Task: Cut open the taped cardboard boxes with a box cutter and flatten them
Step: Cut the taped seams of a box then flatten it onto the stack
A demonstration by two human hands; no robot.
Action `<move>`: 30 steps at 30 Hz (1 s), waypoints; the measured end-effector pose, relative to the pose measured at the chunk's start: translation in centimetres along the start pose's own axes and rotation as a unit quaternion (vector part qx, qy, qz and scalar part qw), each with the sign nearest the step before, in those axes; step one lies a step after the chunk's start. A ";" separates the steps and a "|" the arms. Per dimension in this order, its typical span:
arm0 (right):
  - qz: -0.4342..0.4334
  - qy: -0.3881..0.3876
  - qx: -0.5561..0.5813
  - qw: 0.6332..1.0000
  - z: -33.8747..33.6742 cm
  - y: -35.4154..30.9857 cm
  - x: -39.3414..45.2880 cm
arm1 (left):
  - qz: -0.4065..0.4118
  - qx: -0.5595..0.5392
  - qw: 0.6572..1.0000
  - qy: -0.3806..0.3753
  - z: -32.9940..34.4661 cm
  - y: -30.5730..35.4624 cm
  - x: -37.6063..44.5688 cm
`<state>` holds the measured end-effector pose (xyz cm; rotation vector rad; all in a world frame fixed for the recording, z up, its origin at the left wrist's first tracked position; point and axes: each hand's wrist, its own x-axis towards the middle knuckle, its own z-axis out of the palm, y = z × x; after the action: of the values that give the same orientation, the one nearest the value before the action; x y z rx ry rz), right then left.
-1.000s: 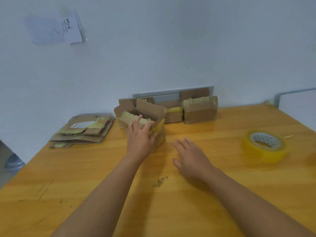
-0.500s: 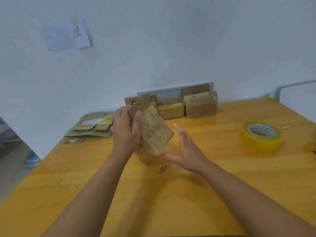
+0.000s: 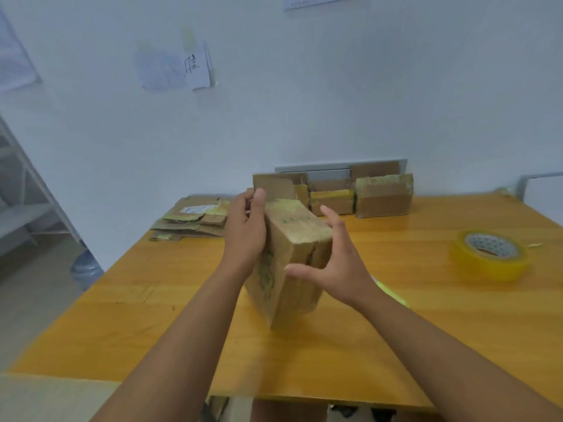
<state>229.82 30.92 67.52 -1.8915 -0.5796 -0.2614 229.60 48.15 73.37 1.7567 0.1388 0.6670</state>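
left hand (image 3: pixel 243 236): fingers curled, gripping | right hand (image 3: pixel 341 266): fingers spread, relaxed | both forearms extended forward

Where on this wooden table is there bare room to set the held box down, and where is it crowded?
Bare wood lies on the wooden table near its front edge, left of the left hand, and between the held taped cardboard box and the yellow tape roll. Crowded: the back edge, with the flattened cardboard pile and the row of brown cardboard boxes.

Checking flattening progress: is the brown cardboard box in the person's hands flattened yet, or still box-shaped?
Still box-shaped. The brown cardboard box shows three full faces. Left hand grips its side; right hand is open against it.
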 end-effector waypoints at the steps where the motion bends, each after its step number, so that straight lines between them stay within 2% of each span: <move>1: 0.022 0.013 0.029 0.999 -0.2 0.1 0.2 | -0.014 -0.008 0.999 -0.038 -0.2 -0.4 0.0; 5: 0.079 0.087 0.108 0.987 -1.1 0.3 1.4 | 0.029 0.043 0.977 -0.208 -0.3 -2.1 -1.0; 7: 0.082 0.105 0.103 0.986 -1.1 0.4 2.0 | 0.043 0.078 0.965 -0.247 -0.2 -2.9 -1.6; 10: 0.082 0.083 0.124 0.985 -1.0 0.6 2.3 | 0.029 0.055 0.975 -0.211 -0.1 -3.8 -1.6; 15: 0.063 -0.035 0.152 0.986 -1.2 1.4 0.9 | -0.024 -0.138 0.988 -0.067 -0.4 -4.7 -0.9; 17: 0.063 -0.067 0.134 0.987 -0.5 1.8 -0.4 | -0.048 -0.155 0.987 -0.006 -0.4 -5.3 -0.8; 19: 0.068 -0.068 0.136 0.986 0.4 2.0 -1.0 | -0.059 -0.141 0.988 0.024 -0.2 -5.7 -1.0; 23: 0.070 -0.017 0.191 0.979 0.3 2.4 -0.7 | -0.061 -0.108 0.992 0.006 -0.5 -6.3 -1.4; 27: 0.045 -0.045 0.224 0.973 -0.3 2.9 -0.8 | -0.011 -0.071 0.997 -0.039 -1.7 -6.6 -1.0; 30: 0.023 -0.048 0.187 0.981 0.0 3.1 -0.8 | 0.045 -0.064 0.996 -0.030 -2.0 -5.7 -0.7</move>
<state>230.72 29.78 64.65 -1.5564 -0.6022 -0.0255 229.42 51.32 68.18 1.6660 -0.0244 0.6736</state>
